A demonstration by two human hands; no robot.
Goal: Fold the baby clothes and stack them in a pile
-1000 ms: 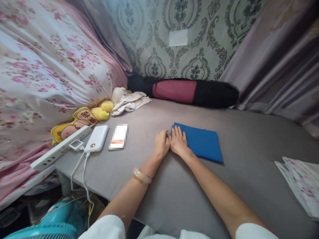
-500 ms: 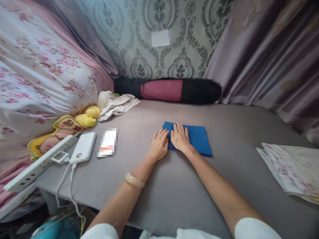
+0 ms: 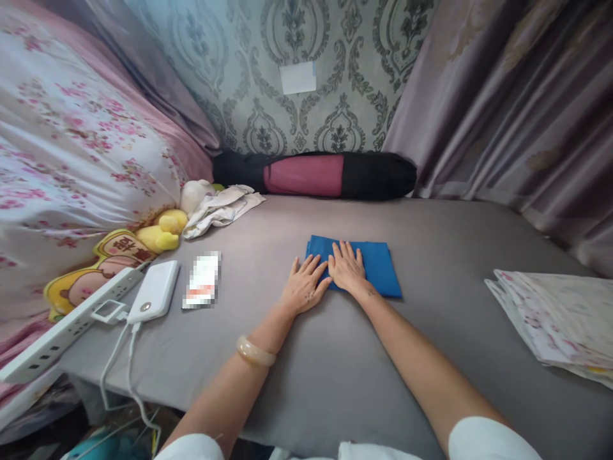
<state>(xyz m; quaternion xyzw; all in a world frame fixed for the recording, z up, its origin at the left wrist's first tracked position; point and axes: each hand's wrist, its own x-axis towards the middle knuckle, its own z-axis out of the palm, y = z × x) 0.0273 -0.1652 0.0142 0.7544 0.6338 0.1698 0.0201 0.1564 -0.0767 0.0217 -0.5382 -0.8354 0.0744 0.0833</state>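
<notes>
A folded blue cloth [image 3: 380, 268] lies flat on the grey-covered surface [image 3: 325, 364] in front of me. My right hand [image 3: 345, 265] rests palm down on its left half, fingers stretched out and spread. At the cloth's left edge is my left hand [image 3: 304, 285], also flat, its fingertips on the edge and its thumb pointing toward my right hand. Neither hand grips anything. Part of the cloth is hidden beneath both hands.
To the left lie a power strip [image 3: 71, 329], a white power bank [image 3: 154, 291] with cables and a blurred-out flat item [image 3: 202, 280]. Plush toys [image 3: 163, 233] and a crumpled white cloth [image 3: 223, 211] sit behind. Folded floral fabric [image 3: 555, 319] lies right; a long black-and-pink bag [image 3: 306, 176] lines the wall.
My left hand has turned flatter, its fingers and thumb spreading apart at the cloth's left edge. My right hand stays on the cloth. The view has shifted slightly.
</notes>
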